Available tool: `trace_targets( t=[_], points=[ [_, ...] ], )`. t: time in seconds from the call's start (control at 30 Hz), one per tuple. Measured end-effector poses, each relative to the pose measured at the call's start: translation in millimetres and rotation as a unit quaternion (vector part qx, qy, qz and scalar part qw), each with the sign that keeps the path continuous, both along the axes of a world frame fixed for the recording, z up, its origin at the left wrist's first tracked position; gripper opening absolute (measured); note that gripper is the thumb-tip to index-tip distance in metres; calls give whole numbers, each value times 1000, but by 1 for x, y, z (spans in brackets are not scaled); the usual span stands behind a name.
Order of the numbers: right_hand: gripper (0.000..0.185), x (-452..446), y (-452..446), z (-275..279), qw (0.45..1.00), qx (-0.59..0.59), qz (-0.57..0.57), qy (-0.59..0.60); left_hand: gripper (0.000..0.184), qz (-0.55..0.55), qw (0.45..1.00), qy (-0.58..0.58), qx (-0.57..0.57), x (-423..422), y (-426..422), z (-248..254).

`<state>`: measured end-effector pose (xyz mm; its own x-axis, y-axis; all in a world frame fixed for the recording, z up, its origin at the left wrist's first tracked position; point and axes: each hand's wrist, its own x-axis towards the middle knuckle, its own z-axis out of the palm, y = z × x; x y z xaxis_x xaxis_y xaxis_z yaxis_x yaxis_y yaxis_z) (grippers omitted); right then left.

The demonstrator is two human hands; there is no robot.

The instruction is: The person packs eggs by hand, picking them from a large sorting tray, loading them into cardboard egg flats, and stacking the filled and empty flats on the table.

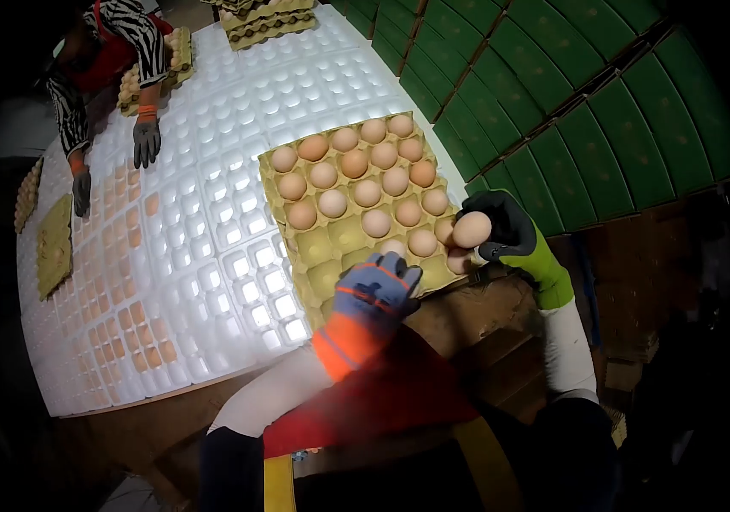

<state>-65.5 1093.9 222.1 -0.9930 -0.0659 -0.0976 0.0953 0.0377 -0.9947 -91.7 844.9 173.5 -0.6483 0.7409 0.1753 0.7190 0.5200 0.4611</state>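
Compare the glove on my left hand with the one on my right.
The left glove has an orange cuff; the right glove has a lime-green cuff. The left glove is over the tray; the right glove holds an egg. Both have brightly coloured cuffs.

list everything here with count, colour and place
Moulded-pulp egg tray: one, yellowish, centre
Rounded eggs: over twenty, light to mid brown, in that tray
Raised egg: one, light brown, by the tray's right edge
Dimpled plastic trays: many, whitish, middle and left
Eggs in plastic trays: dozens, brown, left
Other pulp trays: several, yellowish, far end and left
Stacked rectangular boxes: many, green, right
Co-worker: one, black-and-white sleeves, top left
Own garment: one, red, bottom
Left hand: one, grey-orange glove, over the tray
Right hand: one, black-green glove, holding the raised egg
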Motion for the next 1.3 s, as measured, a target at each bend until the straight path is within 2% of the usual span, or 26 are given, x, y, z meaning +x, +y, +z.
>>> trace_targets(
  t=[0.07, 0.1, 0.13, 0.17, 0.2, 0.27, 0.3, 0.33, 0.37, 0.4, 0.47, 0.53, 0.6, 0.63, 0.67, 0.7, 0.73, 0.8, 0.83, 0.87, 0.93, 1.0, 1.03, 1.17, 1.2, 1.3],
  points=[
    [60, -19, -3, -6, 998, 15, 37, 44, 40, 54, 981, -88, 162, -5, -25, 1],
    [62, -28, -15, -4, 948, 284, 116, 87, 42, 100, 931, -227, 267, -7, -33, -3],
    [63, -33, -20, -5, 819, 529, 185, 124, 44, 146, 848, -358, 364, -8, -37, -5],
    [63, -31, -15, -34, 771, 570, 204, 196, 44, 152, 849, -357, 358, -13, -33, 1],
    [63, -30, -12, -35, 772, 566, 209, 199, 43, 118, 924, -217, 290, -21, -25, 10],
    [57, -35, -9, -32, 782, 530, 176, 276, 41, 117, 987, -71, 81, -18, -3, 20],
    [57, -44, -15, 12, 809, 527, 227, 130, 40, 113, 993, -21, -19, -19, 12, 13],
    [57, -45, -6, 11, 803, 530, 235, 138, 39, 108, 987, 28, -120, -21, 23, 3],
    [57, -41, 10, 5, 938, 290, 176, 69, 41, 117, 982, 58, -140, -21, 28, -2],
    [58, -41, 15, 5, 995, 22, 101, -11, 41, 126, 980, 60, -141, -21, 24, 0],
    [58, -41, 16, 11, 995, -82, 55, -34, 38, 161, 980, -87, 77, -18, 0, 3],
    [59, -59, 26, -14, 995, 30, 91, 11, 45, 188, 872, -353, 284, -20, -28, 3],
    [63, -73, 6, 8, 870, 441, 210, 74, 54, 174, 665, -508, 519, -24, -38, 1],
    [59, -71, 3, -13, 801, 516, 188, 237, 56, 173, 720, -473, 478, -30, -37, 5],
    [59, -67, -2, -33, 800, 514, 194, 239, 58, 174, 770, -434, 435, -36, -36, 10],
    [53, -64, -7, -53, 964, 190, 152, 111, 55, 162, 896, -262, 319, -45, -28, 6],
    [47, -66, -11, -76, 982, -160, 89, -36, 53, 142, 970, -75, 183, -52, -17, 3],
    [40, -79, -13, -77, 992, -114, 40, 31, 32, 198, 975, 74, -67, -52, 12, 8],
    [42, -84, -14, -17, 978, 155, 131, 35, 24, 190, 966, 103, -142, -53, 24, 4],
    [43, -89, -14, 18, 884, 414, 212, 41, 18, 182, 951, 129, -214, -55, 32, 1],
    [46, -88, 3, -3, 914, 319, 182, 171, 15, 191, 953, 141, -186, -56, 35, -5],
    [48, -80, -7, 10, 981, 91, 138, -105, 13, 174, 959, 149, -167, -56, 36, -11],
    [50, -76, -14, 9, 988, 74, 116, -70, 12, 176, 958, 147, -173, -61, 33, -12],
    [52, -65, -65, 8, 990, 75, 106, 61, 42, 197, 963, -105, 148, -56, -55, -1],
    [50, -86, -49, -8, 989, 69, 127, -23, 38, 214, 944, -164, 190, -52, -86, 6],
    [46, -96, -125, -20, 970, 166, 124, 125, 36, 277, 815, -216, 460, -29, -197, -37]
  ],
)
